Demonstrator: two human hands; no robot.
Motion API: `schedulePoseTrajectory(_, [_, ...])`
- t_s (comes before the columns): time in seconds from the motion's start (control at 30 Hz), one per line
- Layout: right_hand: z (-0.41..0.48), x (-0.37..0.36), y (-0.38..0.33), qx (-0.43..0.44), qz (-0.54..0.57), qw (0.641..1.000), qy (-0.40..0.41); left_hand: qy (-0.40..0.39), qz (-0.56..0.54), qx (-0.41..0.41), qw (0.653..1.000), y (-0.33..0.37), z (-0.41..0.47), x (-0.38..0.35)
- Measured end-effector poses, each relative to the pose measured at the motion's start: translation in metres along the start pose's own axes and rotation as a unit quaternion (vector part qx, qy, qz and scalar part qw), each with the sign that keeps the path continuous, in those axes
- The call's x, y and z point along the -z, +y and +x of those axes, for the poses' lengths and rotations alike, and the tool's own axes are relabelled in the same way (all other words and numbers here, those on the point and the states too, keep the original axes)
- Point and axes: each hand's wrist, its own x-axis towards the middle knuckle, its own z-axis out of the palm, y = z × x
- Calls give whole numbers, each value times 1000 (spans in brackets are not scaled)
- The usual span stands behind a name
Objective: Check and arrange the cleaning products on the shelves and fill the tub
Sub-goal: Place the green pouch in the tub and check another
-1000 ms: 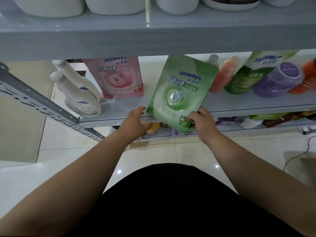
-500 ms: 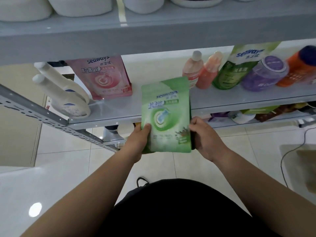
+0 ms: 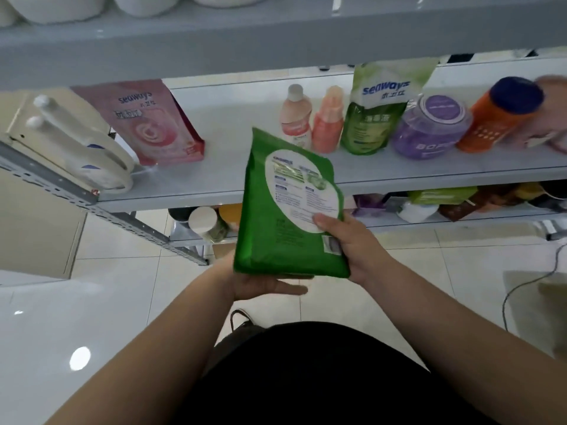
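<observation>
I hold a green refill pouch (image 3: 285, 210) in front of the middle shelf (image 3: 233, 179), its back label with a white oval facing me. My right hand (image 3: 349, 246) grips its lower right corner, thumb on the label. My left hand (image 3: 264, 285) lies flat under the pouch's bottom edge, fingers straight. On the shelf stand a pink pouch (image 3: 147, 124), two white bottles (image 3: 82, 151) lying tilted, two peach bottles (image 3: 311, 119), a green pouch (image 3: 380, 108), a purple jar (image 3: 429, 127) and an orange bottle (image 3: 500, 115).
A grey upper shelf (image 3: 276, 38) with white containers overhangs the view. A lower shelf (image 3: 429, 219) carries a white-lidded jar (image 3: 204, 222) and several packets. A perforated metal rail (image 3: 61, 185) runs diagonally at left. A grey cable (image 3: 527, 286) lies on the tiled floor at right.
The green pouch came off the shelf toward me and was turned over, so its back label now faces up. My left hand moved from its left edge to beneath it.
</observation>
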Motion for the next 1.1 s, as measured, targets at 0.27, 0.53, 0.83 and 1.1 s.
schedulePoseTrajectory(0.27, [-22, 44, -9, 71, -124, 989, 32, 173, 128, -139, 967, -21, -15, -16])
schedulePoseTrajectory(0.53, [-39, 68, -7, 32, -176, 980, -89, 194, 112, -224, 949, -48, -10, -35])
schedulePoseTrajectory(0.83, [-43, 65, -14, 46, -146, 988, -32, 282, 104, -249, 920, -35, 5, -55])
schedulePoseTrajectory(1.1, [-36, 75, -1, 31, -70, 992, -96, 139, -141, -67, 978, -49, 17, -79])
